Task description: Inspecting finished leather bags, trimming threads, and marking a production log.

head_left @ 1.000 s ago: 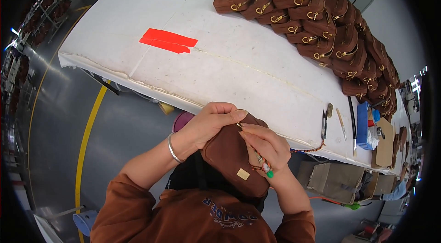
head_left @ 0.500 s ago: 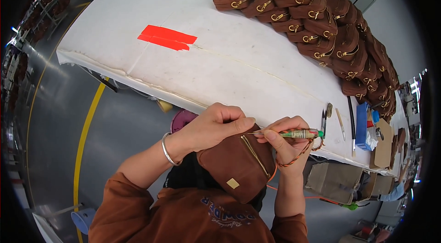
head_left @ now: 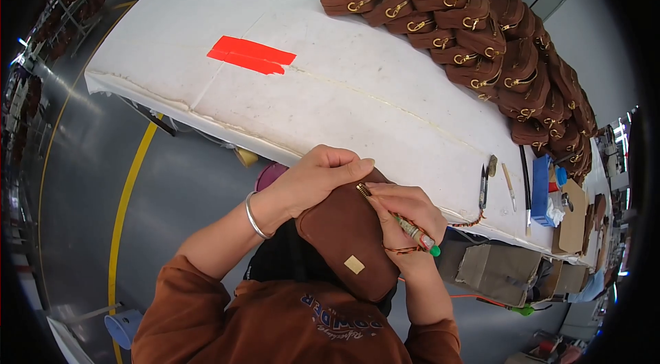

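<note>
A brown pouch with a small gold-coloured patch and a brass zipper rests against my lap, tilted. My left hand is closed on its upper edge, thumb on top. The fingers of my right hand are closed at the zipper's upper end, covering most of the zipper. Tucked in that same hand is a thin-tipped tool with a pale patterned handle and a green end; its tip is hidden. A braided cord from it loops around my right hand.
A white-covered table stands ahead, with red tape on it. Many brown pouches are piled at its far right. Brushes, a blue box and an open cardboard box lie to the right.
My right hand has turned and moved left over the zipper. The tool's green end has swung down toward me, and its thin tip no longer shows.
</note>
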A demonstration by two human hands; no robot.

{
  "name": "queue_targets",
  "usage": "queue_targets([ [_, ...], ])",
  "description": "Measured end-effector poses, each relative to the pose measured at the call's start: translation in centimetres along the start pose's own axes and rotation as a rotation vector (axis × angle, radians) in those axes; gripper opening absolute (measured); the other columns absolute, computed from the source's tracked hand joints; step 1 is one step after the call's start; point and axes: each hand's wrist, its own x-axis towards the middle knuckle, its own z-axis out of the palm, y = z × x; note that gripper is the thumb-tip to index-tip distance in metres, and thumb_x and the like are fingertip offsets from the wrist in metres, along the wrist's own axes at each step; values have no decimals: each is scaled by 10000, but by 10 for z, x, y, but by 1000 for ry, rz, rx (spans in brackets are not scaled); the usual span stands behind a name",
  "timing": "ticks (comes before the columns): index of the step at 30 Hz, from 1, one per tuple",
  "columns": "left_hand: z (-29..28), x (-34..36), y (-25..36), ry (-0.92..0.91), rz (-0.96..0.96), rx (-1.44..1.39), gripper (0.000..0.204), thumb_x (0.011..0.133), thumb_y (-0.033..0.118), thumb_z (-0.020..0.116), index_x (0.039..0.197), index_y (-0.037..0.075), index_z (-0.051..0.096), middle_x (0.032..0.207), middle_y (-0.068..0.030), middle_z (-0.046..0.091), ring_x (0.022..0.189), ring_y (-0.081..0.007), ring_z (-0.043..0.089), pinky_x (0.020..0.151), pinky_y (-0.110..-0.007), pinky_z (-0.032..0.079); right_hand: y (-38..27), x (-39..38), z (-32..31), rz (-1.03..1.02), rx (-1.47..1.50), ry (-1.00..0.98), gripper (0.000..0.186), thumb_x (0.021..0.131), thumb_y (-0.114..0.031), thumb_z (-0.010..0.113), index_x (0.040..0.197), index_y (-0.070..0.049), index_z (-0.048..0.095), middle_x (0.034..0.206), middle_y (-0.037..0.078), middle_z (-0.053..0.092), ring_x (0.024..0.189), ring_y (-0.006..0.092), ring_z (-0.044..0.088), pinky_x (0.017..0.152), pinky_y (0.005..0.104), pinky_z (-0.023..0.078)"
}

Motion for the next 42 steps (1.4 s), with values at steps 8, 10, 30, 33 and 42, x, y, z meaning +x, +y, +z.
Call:
queue_targets([
  [8, -17, -10, 38, 226, 305, -300, 253, 998, 279, 561, 988, 42, 648, 906, -2, 671, 804, -46, 614, 724, -215, 510, 46, 34, -78, 413, 172, 444, 266, 916, -83, 624, 1139, 49, 563, 829, 93, 645, 637, 144, 618, 525, 244, 522],
  [10, -18, -2, 43, 299, 386, -333, 257, 1000, 284, 556, 988, 43, 646, 916, -4, 672, 823, -48, 607, 753, -217, 503, 90, 29, -109, 482, 40, 438, 311, 925, -100, 620, 1188, 52, 552, 819, 85, 644, 613, 131, 601, 508, 244, 505],
  [30, -55, 2, -16, 402, 386, 364, 316, 999, 314, 558, 924, 9, 583, 730, 65, 469, 668, -23, 367, 570, -208, 326, 29, 6, 32, 24, -808, -381, 823, 790, -318, 745, 1452, -20, 355, 1541, 148, 313, 1452, 347, 223, 1130, 611, 148],
  [33, -55, -1, -18, 405, 390, 354, 296, 1003, 303, 551, 922, 18, 569, 726, 71, 449, 664, -21, 355, 568, -208, 321, 3, 6, 22, -187, -434, -595, 526, 792, -272, 751, 1228, -14, 610, 1364, 123, 554, 1354, 326, 425, 1126, 597, 210],
  [42, -43, -9, -23, 317, 342, 231, 216, 1020, 238, 514, 1048, 24, 522, 822, 57, 472, 729, -14, 382, 638, -200, 353, 17, 6, 28, 253, -86, -42, 101, 824, -26, 717, 903, -9, 657, 847, 62, 623, 652, 159, 605, 585, 275, 487],
])
